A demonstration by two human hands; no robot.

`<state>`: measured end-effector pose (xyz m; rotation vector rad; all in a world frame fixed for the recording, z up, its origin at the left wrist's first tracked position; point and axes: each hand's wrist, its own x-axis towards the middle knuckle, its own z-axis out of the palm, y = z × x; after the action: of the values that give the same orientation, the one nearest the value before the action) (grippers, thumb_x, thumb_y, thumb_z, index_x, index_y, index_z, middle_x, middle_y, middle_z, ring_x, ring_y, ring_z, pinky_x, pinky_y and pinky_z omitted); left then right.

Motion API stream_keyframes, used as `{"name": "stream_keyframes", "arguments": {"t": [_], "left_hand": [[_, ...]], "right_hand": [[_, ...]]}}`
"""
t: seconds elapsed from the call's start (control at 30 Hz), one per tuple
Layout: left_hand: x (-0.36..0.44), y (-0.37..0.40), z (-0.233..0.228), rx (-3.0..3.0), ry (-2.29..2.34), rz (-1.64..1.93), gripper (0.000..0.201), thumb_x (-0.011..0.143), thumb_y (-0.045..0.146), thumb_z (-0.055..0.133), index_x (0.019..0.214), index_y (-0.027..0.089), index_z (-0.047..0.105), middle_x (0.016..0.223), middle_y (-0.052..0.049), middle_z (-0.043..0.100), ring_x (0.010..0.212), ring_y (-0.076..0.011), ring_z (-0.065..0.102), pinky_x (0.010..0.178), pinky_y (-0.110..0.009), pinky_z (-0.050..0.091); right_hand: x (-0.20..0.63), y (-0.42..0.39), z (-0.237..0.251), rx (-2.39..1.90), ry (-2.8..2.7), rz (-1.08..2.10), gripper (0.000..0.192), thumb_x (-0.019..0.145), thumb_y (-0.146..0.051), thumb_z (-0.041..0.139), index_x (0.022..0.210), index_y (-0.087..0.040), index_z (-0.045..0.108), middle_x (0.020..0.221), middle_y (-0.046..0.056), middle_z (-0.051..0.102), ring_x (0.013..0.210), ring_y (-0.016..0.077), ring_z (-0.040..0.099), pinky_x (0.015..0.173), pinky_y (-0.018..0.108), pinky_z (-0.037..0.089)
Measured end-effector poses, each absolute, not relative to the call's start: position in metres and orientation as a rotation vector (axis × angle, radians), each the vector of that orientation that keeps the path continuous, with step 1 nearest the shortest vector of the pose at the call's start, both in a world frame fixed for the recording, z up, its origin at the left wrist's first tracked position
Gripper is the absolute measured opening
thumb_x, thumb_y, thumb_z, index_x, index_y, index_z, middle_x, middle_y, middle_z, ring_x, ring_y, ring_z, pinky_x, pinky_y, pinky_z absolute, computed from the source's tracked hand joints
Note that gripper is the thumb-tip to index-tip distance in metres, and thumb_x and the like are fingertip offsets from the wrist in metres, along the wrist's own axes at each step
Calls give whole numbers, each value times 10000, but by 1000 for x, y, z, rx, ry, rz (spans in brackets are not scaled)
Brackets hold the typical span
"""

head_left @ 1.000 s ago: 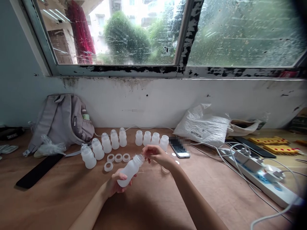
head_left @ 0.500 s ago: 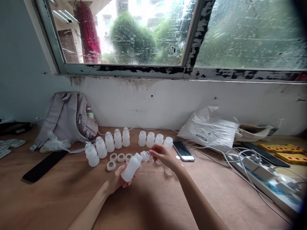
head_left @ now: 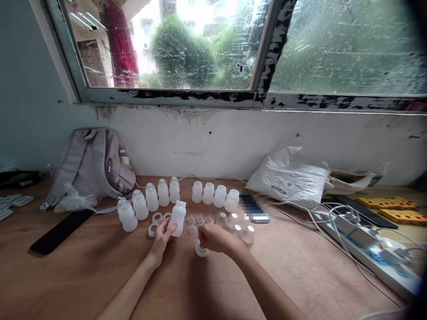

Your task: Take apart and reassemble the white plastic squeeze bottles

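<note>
My left hand [head_left: 163, 235] is closed around a frosted white baby bottle [head_left: 177, 218] that has no cap and stands nearly upright above the table. My right hand [head_left: 213, 236] has its fingers pinched on a white bottle collar [head_left: 202, 250], just right of the bottle; a nipple seems to sit in it, mostly hidden by the fingers. Loose white collars [head_left: 157, 218] lie behind my left hand. Clear nipples [head_left: 199, 219] are grouped behind my right hand, with clear dome caps [head_left: 247, 235] beside it.
Several capped bottles [head_left: 140, 205] stand in a row at back left, and uncapped bottles [head_left: 208, 194] at back right. Around them are a backpack [head_left: 96, 160], a black flat object [head_left: 62, 231], a phone [head_left: 255, 209], a plastic parcel [head_left: 290, 178] and a cabled power strip [head_left: 376, 253].
The bottle in my left hand has gone from tilted to nearly upright and moved slightly back. My right hand has brought the collar away from the bottle mouth, down and nearer to me.
</note>
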<state>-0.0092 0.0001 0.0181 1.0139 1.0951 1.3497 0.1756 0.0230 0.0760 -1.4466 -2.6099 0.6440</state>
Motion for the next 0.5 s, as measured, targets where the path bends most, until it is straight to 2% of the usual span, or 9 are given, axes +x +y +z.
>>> {"name": "stream_keyframes", "arguments": {"t": [0.13, 0.23, 0.3, 0.5], "left_hand": [[-9, 2, 15, 1100, 1196, 1455, 465, 659, 362, 626, 1057, 151, 512, 1057, -78, 572, 1001, -237, 517, 789, -285, 425], [-7, 1, 14, 1214, 1208, 1477, 453, 641, 338, 646, 1036, 162, 509, 1060, -79, 560, 1008, -241, 510, 811, -298, 424], [-5, -1, 13, 1274, 1193, 1462, 450, 642, 330, 646, 1037, 169, 502, 1038, -78, 564, 964, -236, 533, 786, -302, 438], [-5, -1, 8, 1384, 1235, 1449, 465, 626, 340, 664, 1030, 167, 512, 1021, -93, 572, 897, -230, 555, 760, -318, 457]], "right_hand": [[175, 22, 78, -1274, -2315, 626, 174, 682, -270, 609, 840, -225, 550, 758, 20, 576, 666, 162, 524, 559, 255, 388], [170, 25, 81, -1123, -2098, 516, 235, 760, -284, 538, 984, -231, 490, 924, 48, 554, 782, 169, 527, 666, 288, 422], [165, 27, 81, -1064, -2049, 496, 211, 778, -281, 520, 979, -224, 489, 944, 55, 551, 813, 172, 528, 701, 299, 428], [158, 35, 81, -1058, -2014, 499, 72, 778, -260, 517, 826, -208, 501, 825, 34, 548, 721, 158, 538, 651, 296, 445]]}}
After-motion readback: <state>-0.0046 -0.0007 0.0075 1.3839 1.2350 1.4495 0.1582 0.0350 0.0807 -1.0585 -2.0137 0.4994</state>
